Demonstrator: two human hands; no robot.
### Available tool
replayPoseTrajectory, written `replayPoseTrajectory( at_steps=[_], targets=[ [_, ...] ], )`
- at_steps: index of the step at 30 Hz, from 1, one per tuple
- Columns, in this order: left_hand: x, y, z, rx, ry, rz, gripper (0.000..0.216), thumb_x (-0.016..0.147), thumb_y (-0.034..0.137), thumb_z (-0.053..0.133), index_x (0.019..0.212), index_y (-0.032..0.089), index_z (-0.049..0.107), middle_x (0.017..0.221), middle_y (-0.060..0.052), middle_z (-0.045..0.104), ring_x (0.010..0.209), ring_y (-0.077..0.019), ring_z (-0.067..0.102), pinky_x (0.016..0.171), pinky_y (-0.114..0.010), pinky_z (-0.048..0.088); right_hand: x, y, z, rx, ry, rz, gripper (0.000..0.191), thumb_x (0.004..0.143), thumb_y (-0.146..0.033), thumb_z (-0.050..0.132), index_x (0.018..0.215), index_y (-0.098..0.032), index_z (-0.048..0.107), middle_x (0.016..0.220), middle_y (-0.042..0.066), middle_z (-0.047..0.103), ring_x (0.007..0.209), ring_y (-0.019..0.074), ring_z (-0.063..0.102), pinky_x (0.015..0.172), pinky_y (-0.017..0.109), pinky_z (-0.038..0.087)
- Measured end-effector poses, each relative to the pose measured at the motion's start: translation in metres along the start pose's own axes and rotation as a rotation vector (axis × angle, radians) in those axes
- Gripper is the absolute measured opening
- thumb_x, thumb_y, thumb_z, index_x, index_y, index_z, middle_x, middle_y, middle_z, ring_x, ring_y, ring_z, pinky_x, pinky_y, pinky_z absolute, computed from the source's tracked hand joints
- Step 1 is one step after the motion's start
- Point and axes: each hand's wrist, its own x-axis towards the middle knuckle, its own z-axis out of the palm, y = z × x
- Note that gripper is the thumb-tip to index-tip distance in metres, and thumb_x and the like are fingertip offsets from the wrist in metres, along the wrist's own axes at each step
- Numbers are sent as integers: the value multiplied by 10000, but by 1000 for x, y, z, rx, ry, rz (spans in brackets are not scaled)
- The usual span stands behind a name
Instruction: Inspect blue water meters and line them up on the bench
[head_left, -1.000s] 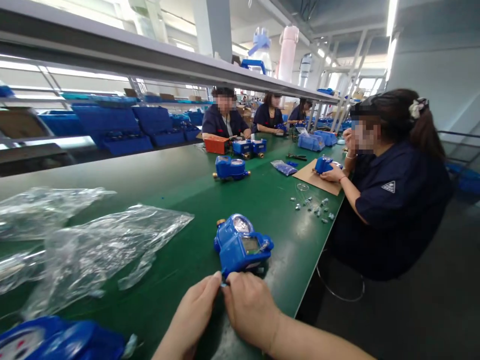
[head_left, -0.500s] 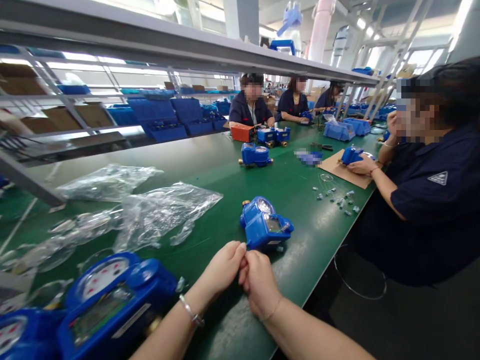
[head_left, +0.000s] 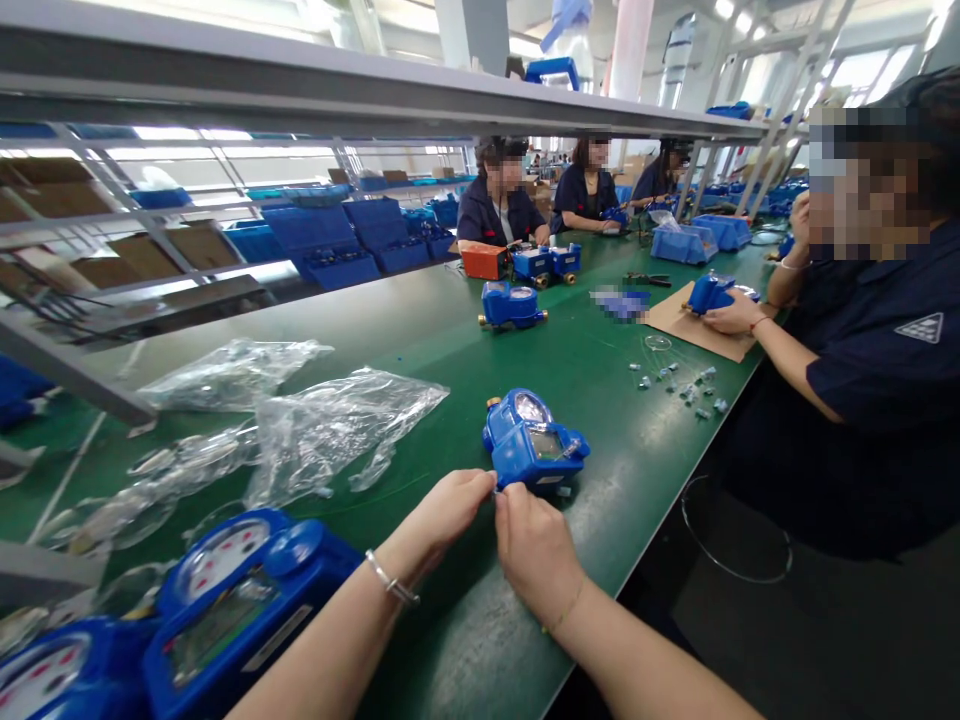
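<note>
On the green bench (head_left: 450, 330), just in front of the person, a blue meter (head_left: 534, 445) lies flat with its round dial and small display facing up, and both hands meet at its near edge. The left hand (head_left: 448, 508) is curled, its fingertips pinched close against the meter's near corner; the right hand (head_left: 534, 545) is likewise closed into a pinch just beside it, thumb and forefinger pressed together. Whether they grip some small part or only touch the casing cannot be told, since the fingers hide the spot. Judging by this, work on the meter looks to be at a small fitting step at its near side, with the body already assembled and its brass end visible on the far left. Nearer, at lower left, two more meters (head_left: 240, 595) lie close to the person's left arm, and crumpled clear bags (head_left: 337, 425) rest on the bench just left of the worked meter, which suggests several units are unwrapped and waiting. Further along, another meter (head_left: 510, 303) sits alone, small metal parts (head_left: 679, 385) are scattered, and a co-worker's hand (head_left: 731, 318) holds a meter on cardboard (head_left: 697, 328).
</note>
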Motion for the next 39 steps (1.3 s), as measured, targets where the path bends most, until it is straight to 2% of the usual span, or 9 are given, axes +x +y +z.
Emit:
replayPoseTrajectory(
  at_steps=[7,11,17,22,25,27,30,34,39],
  targets=[
    [-2,-7,-4,17,-24,-22,356,752,521,382,584,207,377,530,56,290,507,-131,253,463,-253,229,6,-5,7,-34,-16,-29,204,924,-210,353,834,-175,532,716,59,612,648,213,594,553,271,349],
    [1,-11,-5,87,-38,-4,384,764,542,381,612,195,447,556,43,352,538,-142,309,496,-252,270,4,-10,12,3,-11,71,220,924,-204,358,791,-166,528,663,58,618,595,199,595,529,263,331],
    [8,-7,-13,243,-44,30,366,751,499,416,568,192,497,564,13,439,569,-167,389,542,-270,274,0,-22,18,77,29,205,293,962,-156,283,789,-179,518,762,55,631,747,181,615,593,241,393],
    [10,1,-21,262,-110,66,345,729,459,448,507,199,488,522,17,428,534,-163,370,514,-267,258,-4,-14,17,67,-13,130,184,948,-207,355,886,-168,523,777,82,615,709,213,606,584,270,409],
    [13,1,-20,210,-132,59,318,706,432,455,489,199,453,511,30,386,513,-152,344,488,-260,265,-2,-5,13,46,-51,55,188,936,-195,356,896,-169,538,779,97,610,697,219,599,577,273,407],
    [14,-1,-17,171,-127,52,347,725,457,448,500,193,451,515,32,380,515,-148,345,490,-256,280,1,-2,10,45,-68,27,202,925,-185,351,895,-169,551,768,100,606,673,210,589,568,269,401],
    [12,-6,-13,114,-125,51,451,775,550,427,570,161,528,563,15,455,567,-156,397,542,-254,337,4,-3,6,81,-75,25,196,902,-182,368,891,-164,563,771,110,607,658,207,577,559,270,391],
    [8,-13,-7,31,-136,58,518,783,625,415,695,138,571,677,-8,539,655,-170,464,623,-262,399,4,-8,6,221,-54,101,168,867,-180,401,859,-152,567,747,116,607,662,229,576,585,297,394],
    [11,-14,-5,1,-151,32,506,745,647,447,692,154,548,650,0,534,613,-162,474,570,-252,402,5,-22,16,558,46,351,248,883,-205,337,700,-183,504,682,86,569,651,211,552,605,313,401]
  ],
)
